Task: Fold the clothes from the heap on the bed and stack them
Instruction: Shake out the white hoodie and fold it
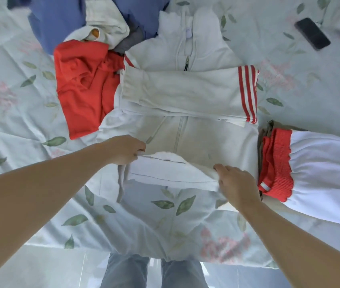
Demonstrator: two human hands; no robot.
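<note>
A white zip-up hoodie with red sleeve stripes (185,94) lies flat on the bed, hood away from me, both sleeves folded across its chest. My left hand (126,149) grips the left end of its bottom hem. My right hand (236,181) pinches the right end of the same hem. The hem is lifted off the sheet and turned up toward the zip. Behind the hoodie sits the heap (94,23): blue, cream and grey garments, with a red shirt (84,86) at its near left. Folded white shorts with a red waistband (318,169) top the stack at right.
A black phone (312,33) lies on the floral sheet (19,113) at the far right. The bed's near edge runs just in front of my legs (154,271), with pale floor below it.
</note>
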